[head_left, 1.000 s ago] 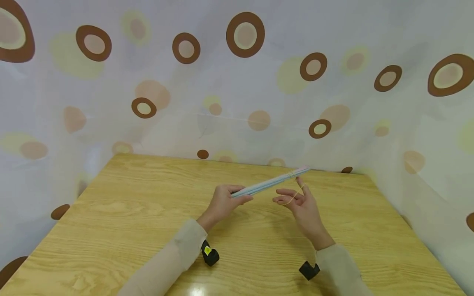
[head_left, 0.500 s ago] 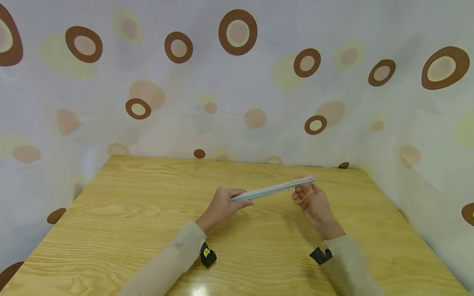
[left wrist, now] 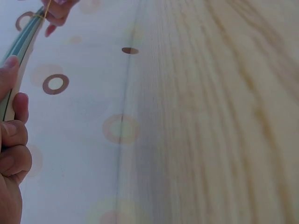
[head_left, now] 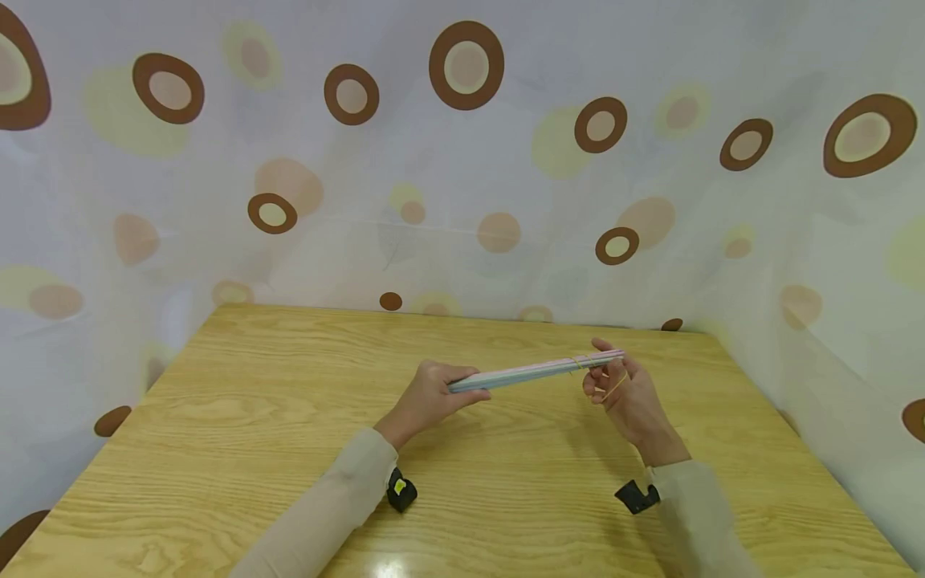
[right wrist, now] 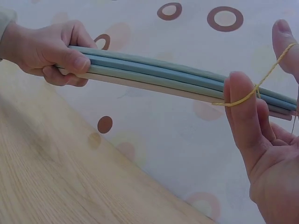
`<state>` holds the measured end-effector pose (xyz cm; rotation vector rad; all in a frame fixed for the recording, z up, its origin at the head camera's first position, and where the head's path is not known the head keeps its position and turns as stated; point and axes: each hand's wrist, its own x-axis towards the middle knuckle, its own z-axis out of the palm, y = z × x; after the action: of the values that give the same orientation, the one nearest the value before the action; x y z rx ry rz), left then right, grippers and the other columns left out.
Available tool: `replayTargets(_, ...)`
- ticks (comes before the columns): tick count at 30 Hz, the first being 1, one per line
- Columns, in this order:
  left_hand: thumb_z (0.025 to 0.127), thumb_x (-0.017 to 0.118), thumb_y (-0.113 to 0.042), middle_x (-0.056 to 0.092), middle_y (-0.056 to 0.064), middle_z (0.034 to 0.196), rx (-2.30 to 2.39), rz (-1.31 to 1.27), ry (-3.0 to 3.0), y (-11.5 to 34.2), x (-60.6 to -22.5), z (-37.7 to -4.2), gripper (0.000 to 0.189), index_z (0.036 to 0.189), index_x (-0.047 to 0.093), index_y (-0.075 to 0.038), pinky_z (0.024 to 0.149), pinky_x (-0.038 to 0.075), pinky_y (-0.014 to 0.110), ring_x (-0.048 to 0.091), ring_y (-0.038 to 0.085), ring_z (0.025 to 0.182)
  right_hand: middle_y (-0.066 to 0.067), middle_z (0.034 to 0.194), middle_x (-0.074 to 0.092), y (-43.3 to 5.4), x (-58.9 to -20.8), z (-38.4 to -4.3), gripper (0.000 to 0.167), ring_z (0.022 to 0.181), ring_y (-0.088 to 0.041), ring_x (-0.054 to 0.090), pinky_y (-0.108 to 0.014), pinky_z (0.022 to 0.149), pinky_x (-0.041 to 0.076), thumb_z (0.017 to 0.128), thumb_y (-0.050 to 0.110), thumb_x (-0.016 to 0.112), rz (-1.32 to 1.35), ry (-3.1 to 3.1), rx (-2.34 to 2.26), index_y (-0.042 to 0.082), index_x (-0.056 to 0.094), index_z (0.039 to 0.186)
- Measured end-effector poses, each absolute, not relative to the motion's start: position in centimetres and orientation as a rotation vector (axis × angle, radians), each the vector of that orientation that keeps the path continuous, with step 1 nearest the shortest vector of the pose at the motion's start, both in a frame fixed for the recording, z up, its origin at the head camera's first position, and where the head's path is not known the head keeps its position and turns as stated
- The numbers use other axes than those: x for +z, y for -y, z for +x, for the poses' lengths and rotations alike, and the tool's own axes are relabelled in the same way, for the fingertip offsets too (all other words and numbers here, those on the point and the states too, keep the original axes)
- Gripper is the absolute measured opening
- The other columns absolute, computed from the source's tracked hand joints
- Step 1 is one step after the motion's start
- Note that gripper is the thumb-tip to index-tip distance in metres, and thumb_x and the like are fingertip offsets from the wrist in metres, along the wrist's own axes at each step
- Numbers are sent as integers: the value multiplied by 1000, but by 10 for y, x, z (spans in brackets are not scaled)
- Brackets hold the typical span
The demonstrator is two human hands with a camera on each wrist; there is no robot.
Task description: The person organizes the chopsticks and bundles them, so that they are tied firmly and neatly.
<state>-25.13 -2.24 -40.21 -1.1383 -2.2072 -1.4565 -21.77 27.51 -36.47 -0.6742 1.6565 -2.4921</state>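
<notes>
A bundle of slim pastel chopsticks (head_left: 531,372), blue, green and pink, is held in the air above the table. My left hand (head_left: 422,399) grips its left end, thumb on the near side and fingers curled beneath. At the other end is my right hand (head_left: 637,408), its fingers hooked in a yellow rubber band (right wrist: 268,73). Seen from the right wrist, the band runs taut from the thumb across a raised finger towards the chopsticks. Part of the band circles the bundle near that end. Some right fingers are hidden behind the sticks.
Beneath both hands lies a wood-grain table (head_left: 289,433). A white curtain-like backdrop (head_left: 433,160) with brown and pastel circles rises behind it and along the sides. Small black wrist devices (head_left: 401,490) hang below the sleeves.
My right hand has moved right and slightly down to the chopsticks' far end, carrying the band with it. The bundle has tilted flatter; my left hand keeps its grip.
</notes>
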Motion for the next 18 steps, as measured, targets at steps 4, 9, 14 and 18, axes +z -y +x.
replayTargets(4,84,75,-17,73,7,79,-1422,-1165,2187,23,-400,-251,19,97,76,-3,46,36,16,43,-3,49,0,86,60,-280,-363,-218,27,72,-10,61,-16,60,50,104,20,38,-689,-1636,-2476,16,53,127)
replayTargets(9,85,74,-15,71,4,75,-1341,-1237,2137,23,-393,-251,15,93,75,-3,48,36,14,42,-3,51,-3,83,59,-284,-358,-219,46,68,-11,58,-15,55,48,98,-6,23,-626,-1519,-2503,13,54,126)
replayTargets(14,85,74,-14,69,2,72,-1296,-1280,2111,24,-389,-251,12,91,74,-2,48,35,13,41,-4,51,-3,83,59,-286,-353,-217,40,66,-11,56,-15,54,48,102,4,23,-600,-1520,-2489,13,55,124)
replayTargets(18,86,73,-13,71,4,74,-1280,-1302,2134,25,-388,-250,12,92,74,-3,48,36,13,40,-6,50,-2,82,60,-288,-358,-218,31,68,-9,57,-15,57,48,106,15,31,-658,-1671,-2410,16,58,122)
